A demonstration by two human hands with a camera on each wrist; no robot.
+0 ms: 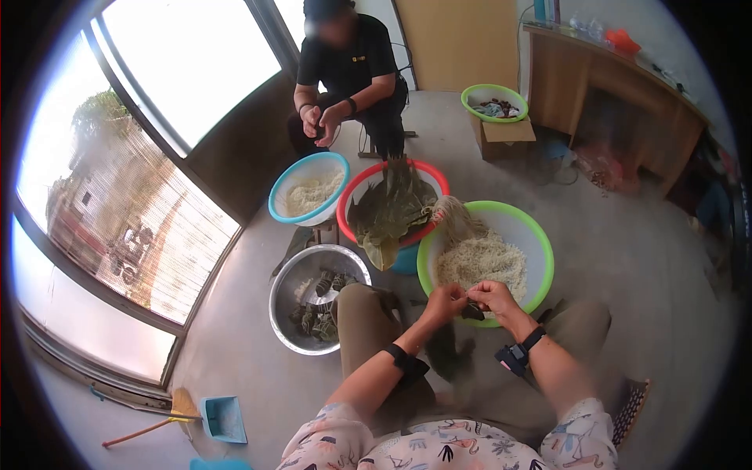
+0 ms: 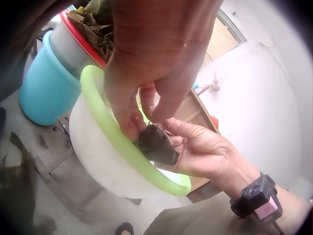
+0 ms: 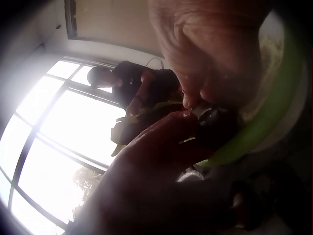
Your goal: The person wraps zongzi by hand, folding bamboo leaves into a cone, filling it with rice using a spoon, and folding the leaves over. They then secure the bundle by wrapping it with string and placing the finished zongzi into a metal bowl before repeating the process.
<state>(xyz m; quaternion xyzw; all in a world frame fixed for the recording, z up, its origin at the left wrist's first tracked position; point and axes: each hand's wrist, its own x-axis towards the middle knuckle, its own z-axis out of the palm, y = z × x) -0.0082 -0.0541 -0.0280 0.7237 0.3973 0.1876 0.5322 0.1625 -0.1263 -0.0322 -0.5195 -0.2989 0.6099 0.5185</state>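
A leaf-wrapped zongzi (image 2: 157, 145), dark green and pointed, is between my two hands over the near rim of the green-rimmed basin (image 1: 540, 294). My right hand (image 1: 495, 296) holds it from the side, its thumb near the top. My left hand (image 1: 446, 301) comes from above, fingertips pinching a thin string at the zongzi's top, close to the right thumb. White rice (image 1: 489, 266) lies in the basin below. A bundle of pale strings (image 1: 454, 218) hangs over its far-left rim. In the right wrist view the zongzi is dark and partly hidden by fingers.
A red-rimmed basin (image 1: 445, 188) holds long leaves (image 1: 392, 205). Left of it stands a blue-rimmed basin (image 1: 274, 200) of rice. A metal bowl (image 1: 274, 313) with several tied zongzi (image 1: 317, 321) sits by my left knee. Opposite sits another person (image 1: 352, 70).
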